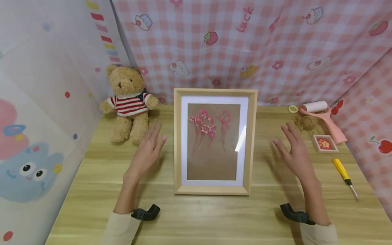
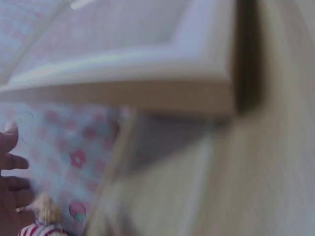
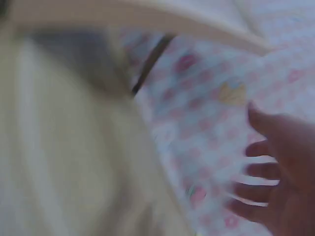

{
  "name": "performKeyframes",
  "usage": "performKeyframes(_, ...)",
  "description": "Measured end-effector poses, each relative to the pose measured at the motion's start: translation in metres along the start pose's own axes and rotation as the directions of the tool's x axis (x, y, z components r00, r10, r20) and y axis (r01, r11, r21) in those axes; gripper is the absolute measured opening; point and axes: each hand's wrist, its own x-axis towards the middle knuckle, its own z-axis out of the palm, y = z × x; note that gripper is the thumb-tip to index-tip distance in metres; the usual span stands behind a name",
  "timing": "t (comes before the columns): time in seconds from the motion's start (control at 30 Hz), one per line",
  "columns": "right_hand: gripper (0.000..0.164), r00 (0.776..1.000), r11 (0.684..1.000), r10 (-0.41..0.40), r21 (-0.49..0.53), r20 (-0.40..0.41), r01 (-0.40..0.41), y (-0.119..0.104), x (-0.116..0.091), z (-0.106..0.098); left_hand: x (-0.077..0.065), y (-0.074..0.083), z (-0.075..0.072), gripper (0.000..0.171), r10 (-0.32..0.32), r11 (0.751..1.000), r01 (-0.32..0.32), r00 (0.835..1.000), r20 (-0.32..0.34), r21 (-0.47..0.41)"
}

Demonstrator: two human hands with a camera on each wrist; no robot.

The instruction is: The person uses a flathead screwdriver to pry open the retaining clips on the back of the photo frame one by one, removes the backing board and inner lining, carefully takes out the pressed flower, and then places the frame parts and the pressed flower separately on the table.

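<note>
At the back: pink checked cloth (image 1: 232, 51).
Table (image 1: 211, 221): pale wood grain.
Frame (image 1: 211, 165): stands mid-table, between left hand (image 1: 147, 148) and right hand (image 1: 294, 153).
Bear (image 1: 125, 92): by the cloth, beyond left hand.
Fingers: relaxed, slightly apart on both hands.
Screwdriver (image 1: 342, 170): near the right edge.

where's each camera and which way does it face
Head: on the head, facing forward, down at the picture frame; left hand, right hand, forearms show.
Left wrist: worn there, facing picture frame and teddy bear; left hand partly shows.
Right wrist: worn there, facing picture frame and checked cloth; right hand partly shows.
All three views share picture frame, table, checked cloth.
</note>
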Motion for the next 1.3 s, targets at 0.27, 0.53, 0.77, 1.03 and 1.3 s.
performKeyframes(0.27, 0.058, 0.896, 0.770, -0.013, 0.576, 0.443, -0.274, -0.023, 0.023, -0.003, 0.023, 0.020, 0.002, 0.076, -0.108, 0.669, 0.232, 0.970, 0.216, -0.706)
performKeyframes(0.53, 0.070, 0.901, 0.588, -0.052, 0.743, 0.430, -0.320, -0.020, 0.032, 0.030, 0.019, 0.024, -0.005, 0.078, -0.084, 0.613, 0.281, 0.953, 0.292, -0.738)
performKeyframes(0.77, 0.074, 0.875, 0.668, -0.052, 0.668, 0.481, -0.327, -0.022, 0.029, 0.031, 0.017, 0.024, -0.003, 0.070, -0.061, 0.687, 0.276, 0.944, 0.325, -0.672)
performKeyframes(1.03, 0.073, 0.882, 0.718, -0.111, 0.650, 0.457, -0.247, -0.023, 0.029, 0.035, 0.016, 0.023, 0.004, 0.088, -0.022, 0.744, 0.223, 0.951, 0.309, -0.630)
performKeyframes(1.3, 0.072, 0.899, 0.777, -0.097, 0.597, 0.428, -0.200, -0.028, 0.028, 0.030, 0.014, 0.028, 0.003, 0.087, 0.010, 0.766, 0.159, 0.966, 0.258, -0.623)
